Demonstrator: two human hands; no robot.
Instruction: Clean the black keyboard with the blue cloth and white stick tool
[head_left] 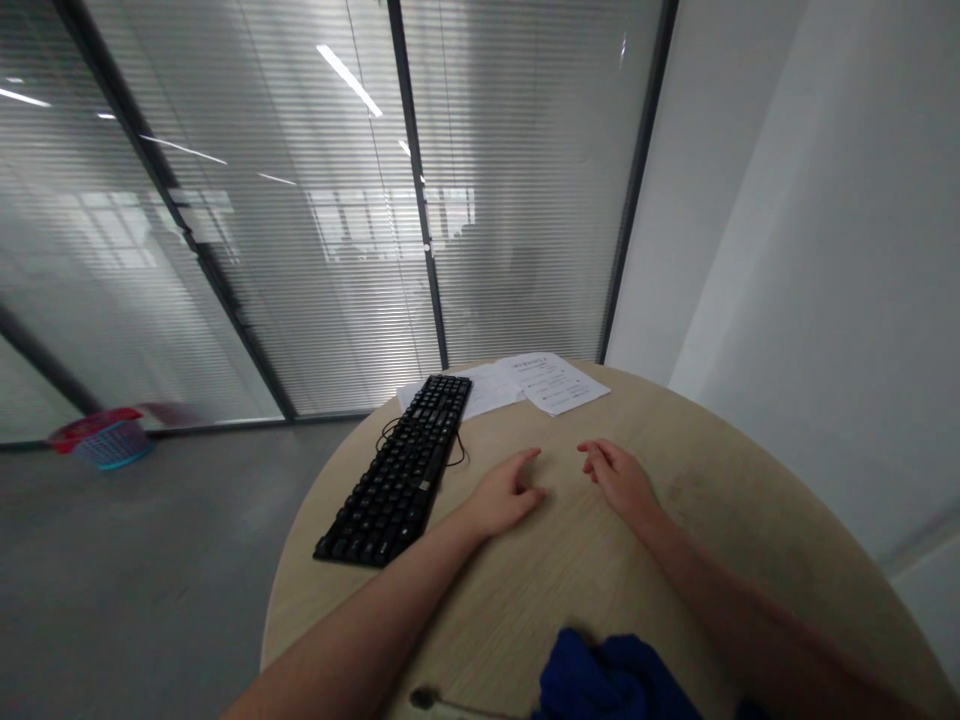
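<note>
My left hand (508,494) is over the middle of the round wooden table (600,560), its thumb and forefinger spread apart with nothing between them. Facing it from the right is my right hand (616,476), its fingers partly bent, a small gap between their tips and nothing visible in them. A black keyboard (405,470) lies slantwise left of my left hand, apart from it, with its thin black cable looped alongside. Beyond the hands, printed sheets of paper (553,382) overlap near the far edge, partly behind the keyboard.
At the near edge is a bunched blue cloth (600,680), beside a thin stem with a dark rounded tip (424,697). A red and blue plastic basket (112,440) stands on the grey floor at far left. Glass panels with blinds (337,300) and a white wall (810,250) surround the table.
</note>
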